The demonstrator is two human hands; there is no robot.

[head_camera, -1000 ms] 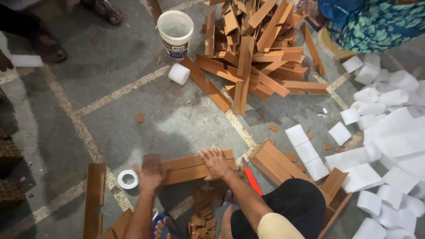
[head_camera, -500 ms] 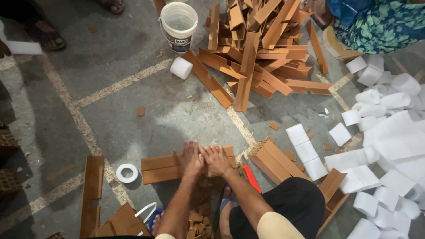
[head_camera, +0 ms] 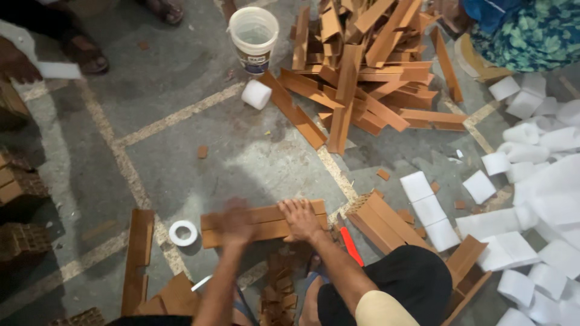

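Note:
A bundle of flat brown cardboard strips point(head_camera: 260, 222) lies on the concrete floor in front of me. My right hand point(head_camera: 300, 218) rests flat on the bundle's right end, fingers spread. My left hand point(head_camera: 237, 221) is blurred with motion over the bundle's middle-left; I cannot tell whether it presses or grips. A roll of white tape point(head_camera: 183, 232) lies just left of the bundle.
A large heap of brown cardboard strips point(head_camera: 362, 66) fills the top centre beside a white bucket point(head_camera: 254, 37) and a white foam block point(head_camera: 256, 94). White foam pieces point(head_camera: 531, 199) cover the right. A stacked bundle point(head_camera: 386, 222), a red-handled tool point(head_camera: 349, 246) and other people's feet are nearby.
My left hand slid right along the bundle to meet the right hand, then moved back left to the bundle's middle. The right hand stayed on the right end.

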